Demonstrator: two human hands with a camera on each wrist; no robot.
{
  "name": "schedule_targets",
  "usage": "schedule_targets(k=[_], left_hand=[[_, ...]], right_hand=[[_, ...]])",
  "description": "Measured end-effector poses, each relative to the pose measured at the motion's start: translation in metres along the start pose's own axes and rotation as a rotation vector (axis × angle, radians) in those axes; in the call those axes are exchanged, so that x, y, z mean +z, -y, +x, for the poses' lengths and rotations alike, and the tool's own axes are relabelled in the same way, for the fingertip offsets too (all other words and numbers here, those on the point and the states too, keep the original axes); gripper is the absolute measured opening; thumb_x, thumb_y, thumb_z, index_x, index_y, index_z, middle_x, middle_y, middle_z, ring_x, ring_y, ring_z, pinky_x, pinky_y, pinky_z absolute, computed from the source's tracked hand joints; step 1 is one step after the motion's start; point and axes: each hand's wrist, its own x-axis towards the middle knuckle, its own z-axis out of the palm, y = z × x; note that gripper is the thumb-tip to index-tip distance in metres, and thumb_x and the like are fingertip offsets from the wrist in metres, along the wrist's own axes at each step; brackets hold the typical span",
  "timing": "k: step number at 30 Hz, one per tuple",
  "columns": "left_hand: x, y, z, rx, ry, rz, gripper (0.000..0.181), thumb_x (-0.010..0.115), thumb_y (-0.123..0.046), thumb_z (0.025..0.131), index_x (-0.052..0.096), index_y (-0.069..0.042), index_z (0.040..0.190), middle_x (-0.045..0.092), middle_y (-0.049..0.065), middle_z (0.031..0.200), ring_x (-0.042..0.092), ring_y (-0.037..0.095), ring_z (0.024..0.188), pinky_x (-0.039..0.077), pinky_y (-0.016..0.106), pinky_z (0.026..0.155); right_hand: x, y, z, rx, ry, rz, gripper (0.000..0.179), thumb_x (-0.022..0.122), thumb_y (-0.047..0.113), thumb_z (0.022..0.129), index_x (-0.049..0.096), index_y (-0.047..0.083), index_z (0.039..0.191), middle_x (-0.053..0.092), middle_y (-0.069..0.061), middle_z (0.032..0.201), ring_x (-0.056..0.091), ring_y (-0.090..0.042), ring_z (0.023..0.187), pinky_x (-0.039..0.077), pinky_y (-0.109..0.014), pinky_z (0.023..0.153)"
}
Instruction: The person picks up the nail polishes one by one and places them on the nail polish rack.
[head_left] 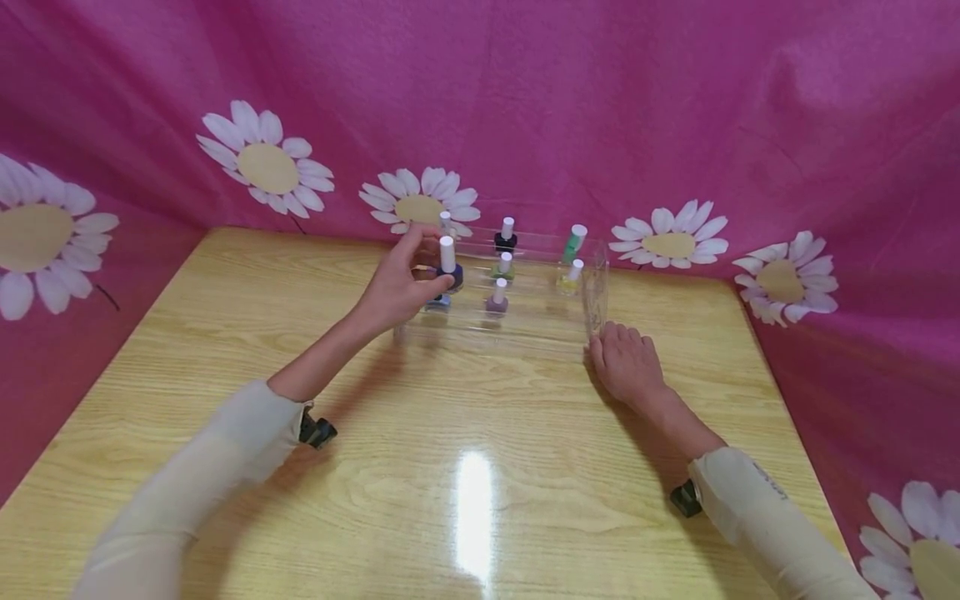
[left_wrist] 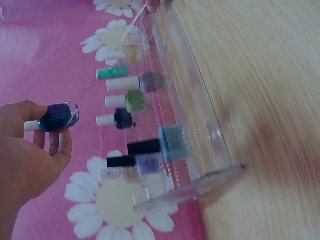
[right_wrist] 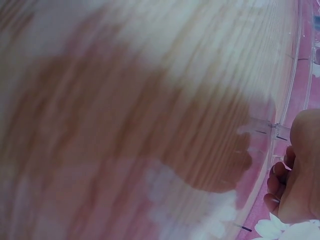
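My left hand (head_left: 397, 287) pinches a dark blue nail polish bottle (head_left: 451, 273) with a white cap, thumb on one side and fingers on the other. In the left wrist view this bottle (left_wrist: 57, 117) shows beyond the rack's row of caps. A clear stepped rack (head_left: 532, 340) stands below and right of that hand. It bears a mauve bottle (head_left: 496, 304), a light green one (head_left: 503, 271), a black one (head_left: 506, 242) and several others. My right hand (head_left: 628, 362), fingers curled, holds the rack's right front corner.
A light blue bottle (left_wrist: 172, 143) and a purple bottle (left_wrist: 148, 164), both black-capped, stand near the rack's left end panel (left_wrist: 200, 184). Green (head_left: 575, 243) and yellow (head_left: 569, 282) bottles stand at its right. A pink daisy-print cloth (head_left: 540, 108) hangs behind the wooden table (head_left: 375, 500).
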Motion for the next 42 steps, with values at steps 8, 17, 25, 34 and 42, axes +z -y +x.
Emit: schedule_targets(k=[8, 17, 25, 34, 42], left_hand=[[0.023, -0.005, 0.008, 0.006, 0.053, -0.024, 0.045, 0.068, 0.011, 0.087, 0.048, 0.001, 0.127, 0.059, 0.020, 0.112, 0.062, 0.033, 0.102, 0.054, 0.041, 0.089], [0.056, -0.004, 0.011, 0.033, 0.161, -0.007, 0.046, 0.068, 0.009, 0.089, 0.047, -0.001, 0.128, 0.059, 0.017, 0.112, 0.062, 0.027, 0.100, 0.054, 0.035, 0.087], [0.090, 0.008, 0.013, 0.020, 0.231, -0.008, 0.044, 0.066, 0.011, 0.088, 0.049, 0.001, 0.127, 0.062, 0.018, 0.112, 0.063, 0.027, 0.099, 0.054, 0.028, 0.086], [0.116, 0.022, 0.021, 0.019, 0.223, 0.011, 0.042, 0.065, 0.010, 0.090, 0.049, 0.002, 0.128, 0.062, 0.019, 0.114, 0.063, 0.026, 0.101, 0.052, 0.025, 0.088], [0.131, 0.035, 0.031, 0.045, 0.217, 0.055, 0.041, 0.065, 0.010, 0.090, 0.049, 0.002, 0.127, 0.064, 0.019, 0.116, 0.064, 0.027, 0.103, 0.051, 0.023, 0.088]], right_hand=[[-0.004, 0.002, 0.001, -0.012, -0.008, 0.004, 0.033, 0.037, 0.027, 0.107, 0.044, 0.005, 0.084, 0.044, -0.011, 0.075, 0.049, -0.036, 0.075, 0.034, -0.044, 0.060], [-0.005, 0.002, 0.002, -0.012, -0.008, -0.004, 0.033, 0.037, 0.025, 0.107, 0.044, 0.004, 0.083, 0.043, -0.011, 0.075, 0.049, -0.036, 0.074, 0.035, -0.044, 0.060], [-0.006, 0.002, 0.001, -0.011, -0.012, -0.007, 0.034, 0.037, 0.026, 0.107, 0.044, 0.003, 0.083, 0.044, -0.012, 0.075, 0.050, -0.037, 0.075, 0.036, -0.045, 0.061], [-0.004, 0.001, 0.000, 0.001, 0.008, -0.004, 0.034, 0.036, 0.027, 0.107, 0.044, 0.004, 0.084, 0.045, -0.012, 0.077, 0.049, -0.037, 0.077, 0.036, -0.045, 0.062], [-0.003, 0.001, 0.002, 0.015, 0.029, -0.006, 0.035, 0.035, 0.028, 0.107, 0.045, 0.003, 0.085, 0.047, -0.014, 0.079, 0.050, -0.037, 0.079, 0.036, -0.045, 0.064]])
